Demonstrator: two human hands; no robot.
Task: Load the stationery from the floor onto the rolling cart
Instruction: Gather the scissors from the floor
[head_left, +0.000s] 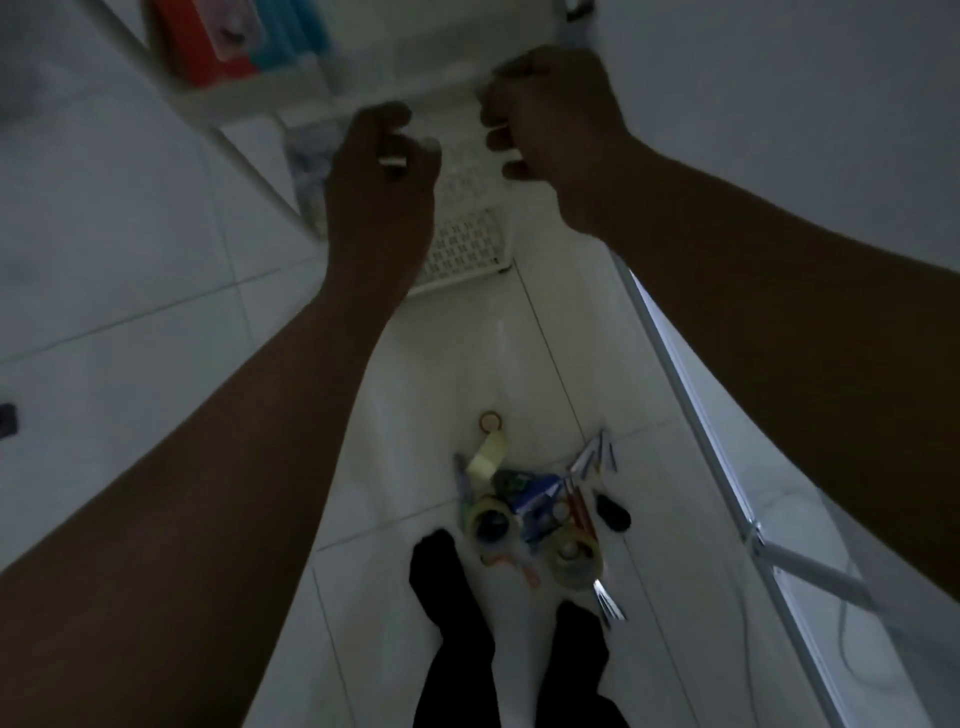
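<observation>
While both grips curl, contents unclear, over the white perforated cart (467, 244), the stationery pile (535, 514) lies well below them on open floor tile (156, 249).

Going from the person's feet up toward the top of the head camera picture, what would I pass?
Black socked feet → heap of stationery on the floor → small tape roll → bare floor tiles → perforated white cart shelf → the two raised hands, left and right.

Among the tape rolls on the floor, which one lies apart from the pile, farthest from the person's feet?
The small tan tape roll, alone on the bare tile at the far end of the pile. The two larger clear rolls lie within the heap, close to the feet.
</observation>
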